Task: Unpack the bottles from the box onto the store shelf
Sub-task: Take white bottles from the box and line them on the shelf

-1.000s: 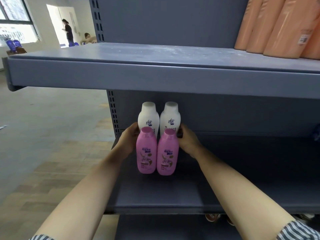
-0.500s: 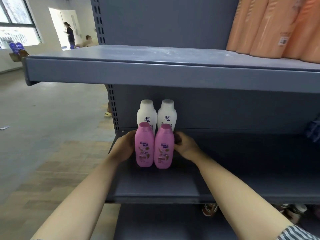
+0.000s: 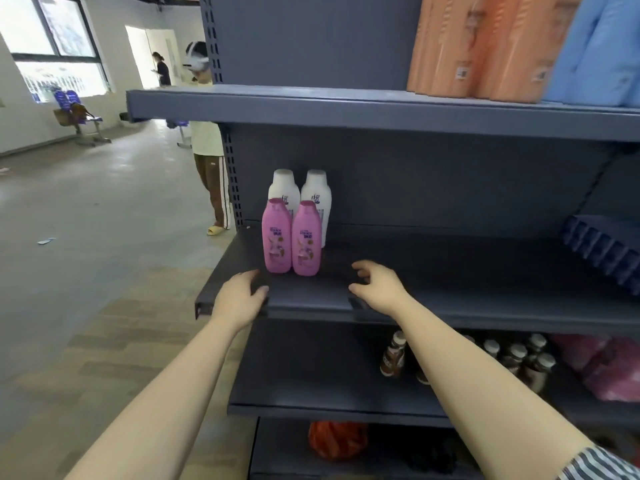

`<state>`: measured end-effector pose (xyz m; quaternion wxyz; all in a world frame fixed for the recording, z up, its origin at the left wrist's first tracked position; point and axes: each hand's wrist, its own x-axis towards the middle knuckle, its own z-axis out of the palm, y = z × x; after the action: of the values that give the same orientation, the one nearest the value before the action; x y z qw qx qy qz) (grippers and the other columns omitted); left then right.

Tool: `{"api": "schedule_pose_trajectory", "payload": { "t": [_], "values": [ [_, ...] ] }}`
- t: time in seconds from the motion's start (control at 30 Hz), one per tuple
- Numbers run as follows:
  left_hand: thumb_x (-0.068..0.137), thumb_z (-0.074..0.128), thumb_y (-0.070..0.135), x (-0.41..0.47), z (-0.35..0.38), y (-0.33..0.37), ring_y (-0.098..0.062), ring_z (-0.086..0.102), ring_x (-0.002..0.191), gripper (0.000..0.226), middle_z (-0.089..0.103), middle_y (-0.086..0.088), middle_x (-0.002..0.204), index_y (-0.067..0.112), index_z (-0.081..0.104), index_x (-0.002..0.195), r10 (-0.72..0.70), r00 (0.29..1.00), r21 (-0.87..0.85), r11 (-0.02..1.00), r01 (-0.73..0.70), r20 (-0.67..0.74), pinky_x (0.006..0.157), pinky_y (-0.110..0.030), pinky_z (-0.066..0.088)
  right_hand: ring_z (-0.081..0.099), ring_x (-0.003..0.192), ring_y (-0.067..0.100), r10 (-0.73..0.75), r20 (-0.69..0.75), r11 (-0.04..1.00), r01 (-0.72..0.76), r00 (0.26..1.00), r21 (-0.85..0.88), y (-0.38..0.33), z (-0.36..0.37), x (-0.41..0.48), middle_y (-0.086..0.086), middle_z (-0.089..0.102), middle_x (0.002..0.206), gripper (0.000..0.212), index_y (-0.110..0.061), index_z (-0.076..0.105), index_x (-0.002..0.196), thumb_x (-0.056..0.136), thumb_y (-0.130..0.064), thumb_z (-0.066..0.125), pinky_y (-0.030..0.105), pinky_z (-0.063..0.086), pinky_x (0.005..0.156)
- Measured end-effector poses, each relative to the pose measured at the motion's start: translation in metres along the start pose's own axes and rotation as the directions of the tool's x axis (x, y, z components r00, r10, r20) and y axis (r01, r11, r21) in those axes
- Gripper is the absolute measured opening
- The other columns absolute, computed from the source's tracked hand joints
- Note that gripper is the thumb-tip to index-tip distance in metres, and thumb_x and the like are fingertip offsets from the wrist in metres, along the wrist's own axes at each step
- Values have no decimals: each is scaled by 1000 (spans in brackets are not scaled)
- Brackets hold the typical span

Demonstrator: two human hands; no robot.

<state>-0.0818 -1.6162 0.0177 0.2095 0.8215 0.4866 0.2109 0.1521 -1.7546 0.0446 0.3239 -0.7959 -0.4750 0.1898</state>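
While both hands hover empty over the front of the grey shelf (image 3: 450,299), four bottles stand upright at its left end, just beyond the fingertips. Nearest the fingers are two pink bottles (image 3: 291,237), side by side and touching, each with a rounded shoulder, a pink cap of the same shade and a printed label with a floral or fruit motif (the lettering is too small to read). Directly behind them, against the shelf's back panel, stand two white bottles (image 3: 317,199) of a similar shape, with white caps and dark logo print; the pink pair hides their lower halves.

The left hand (image 3: 240,297) is spread loosely at the shelf's front edge, its fingers (image 3: 258,292) released and holding nothing, just short of the left pink bottle and a little to its left. The right hand (image 3: 379,285) is likewise slack, its fingers (image 3: 360,266) curled partway but gripping nothing, to the right of the right pink bottle and clear of it. Neither hand touches a bottle.

Below the hands, a lower shelf holds small brown bottles (image 3: 393,356) with pale caps.
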Motion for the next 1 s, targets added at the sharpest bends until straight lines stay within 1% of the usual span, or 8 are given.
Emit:
{"api": "schedule_pose_trajectory", "payload": {
  "t": [0.1, 0.17, 0.23, 0.3, 0.43, 0.5, 0.77, 1.0],
  "values": [
    [92, 58, 26, -58, 21, 24, -26, 48, 130, 52, 52, -12, 140, 7, 48, 139, 56, 998, -45, 997, -56, 6, 107, -33, 36, 54, 123, 20, -15, -45, 1000, 14, 999, -2, 21, -7, -51, 5, 57, 134, 52, -17, 50, 138, 88, -20, 65, 21, 40, 92],
    [93, 58, 23, -94, 37, 40, -25, 45, 133, 50, 50, -10, 143, 7, 47, 139, 90, 996, -84, 992, -89, 4, 110, -31, 31, 56, 121, 20, -2, -82, 1000, 2, 997, 7, 39, -11, -85, 3, 58, 134, 51, -18, 52, 136, 88, -21, 65, 25, 44, 92],
    [94, 57, 23, -126, 54, 52, -23, 42, 135, 50, 48, -9, 144, 9, 46, 140, 110, 993, -99, 989, -107, 31, 112, -30, 29, 61, 112, 23, 42, -91, 999, -40, 995, 26, 58, -15, -118, 3, 58, 131, 51, -18, 51, 136, 87, -21, 65, 23, 49, 81],
    [94, 56, 27, -155, 72, 63, -22, 40, 137, 53, 45, -7, 147, 11, 43, 143, 112, 989, -99, 990, -102, 100, 113, -31, 29, 60, 111, 23, 74, -67, 997, -73, 995, 13, 78, -16, -147, 4, 59, 126, 52, -18, 51, 136, 86, -20, 66, 17, 45, 71],
    [96, 53, 32, -200, 107, 73, -20, 33, 141, 58, 36, -5, 153, 13, 34, 148, 94, 954, -84, 994, -73, 284, 114, -32, 28, 53, 124, 22, 154, 43, 988, -152, 987, -39, 118, -9, -193, 6, 57, 134, 57, -18, 50, 137, 84, -24, 70, 28, 42, 96],
    [96, 52, 34, -216, 121, 72, -20, 32, 142, 60, 35, -5, 154, 14, 32, 149, 88, 930, -47, 996, -76, 356, 114, -32, 28, 50, 128, 22, 191, 91, 981, -188, 977, -35, 134, -1, -206, 7, 54, 138, 58, -18, 50, 138, 84, -25, 71, 31, 42, 101],
    [95, 54, 32, -238, 180, 36, -21, 36, 140, 60, 38, -7, 152, 11, 34, 148, 19, 882, 4, 1000, -23, 470, 112, -27, 27, 52, 127, 22, 311, 189, 950, -310, 931, -35, 192, 60, -216, 8, 54, 137, 61, -15, 48, 139, 84, -22, 73, 32, 42, 103],
    [94, 56, 30, -236, 278, -35, -20, 38, 139, 59, 39, -7, 151, 11, 37, 146, -19, 851, -9, 1000, 27, 526, 111, -25, 28, 55, 123, 22, 361, 252, 930, -366, 898, -29, 268, 162, -193, 10, 55, 136, 61, -15, 50, 138, 82, -18, 73, 27, 44, 97]
  ]
}}
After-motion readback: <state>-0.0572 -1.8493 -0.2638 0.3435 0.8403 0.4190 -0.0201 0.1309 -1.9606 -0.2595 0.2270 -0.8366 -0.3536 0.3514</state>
